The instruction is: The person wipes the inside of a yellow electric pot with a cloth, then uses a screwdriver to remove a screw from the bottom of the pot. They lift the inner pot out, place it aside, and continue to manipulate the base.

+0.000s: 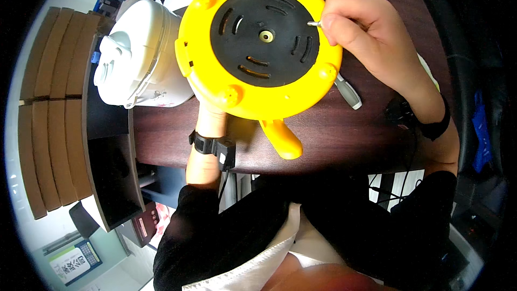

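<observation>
A round yellow plastic housing (pixel 258 102) is held up with its underside toward me. In its middle sits a black disc (pixel 242 48) with curved slots and a pale-rimmed central hole; a stubby yellow handle (pixel 283 140) juts toward me. My left hand (pixel 211 110) supports the housing from behind at its lower left, its fingers hidden. Over the right rim, my right hand (pixel 358 24) pinches a small metal bit (pixel 314 23), whose tip points left over the disc's edge. Whether the tip touches the disc is unclear. Below that hand, a grey-handled tool (pixel 349 92) lies partly under the housing.
A white lidded container (pixel 156 48) stands close beside the housing on the left of the dark wooden table (pixel 334 134). Brown cardboard boxes (pixel 54 97) are stacked farther left. A black object with a cable (pixel 399 112) lies near my right forearm.
</observation>
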The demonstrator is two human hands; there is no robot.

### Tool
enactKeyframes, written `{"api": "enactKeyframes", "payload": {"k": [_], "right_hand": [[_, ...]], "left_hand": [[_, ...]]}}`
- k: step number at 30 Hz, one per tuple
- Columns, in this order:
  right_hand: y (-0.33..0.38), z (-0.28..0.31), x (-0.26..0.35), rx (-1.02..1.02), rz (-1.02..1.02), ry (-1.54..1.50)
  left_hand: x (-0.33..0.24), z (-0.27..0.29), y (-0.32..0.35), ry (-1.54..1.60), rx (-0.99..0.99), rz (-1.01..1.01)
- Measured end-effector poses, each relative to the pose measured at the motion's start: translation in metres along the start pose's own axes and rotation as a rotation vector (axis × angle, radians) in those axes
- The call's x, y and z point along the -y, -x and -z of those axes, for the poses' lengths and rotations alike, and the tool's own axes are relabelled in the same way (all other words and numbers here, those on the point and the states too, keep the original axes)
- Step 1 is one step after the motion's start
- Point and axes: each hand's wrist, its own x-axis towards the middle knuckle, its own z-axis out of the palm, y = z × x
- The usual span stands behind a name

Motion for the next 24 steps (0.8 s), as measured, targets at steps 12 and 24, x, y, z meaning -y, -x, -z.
{"api": "enactKeyframes", "payload": {"k": [12,24], "right_hand": [[0.001,-0.022,-0.003,-0.239,0.100,-0.231],[0.000,-0.008,-0.010,-0.131,0.084,-0.050]], "left_hand": [[0.004,0.002,0.004,0.021,-0.010,-0.026],[0.015,0.010,-0.001,-0.021,-0.071,-0.013]]}}
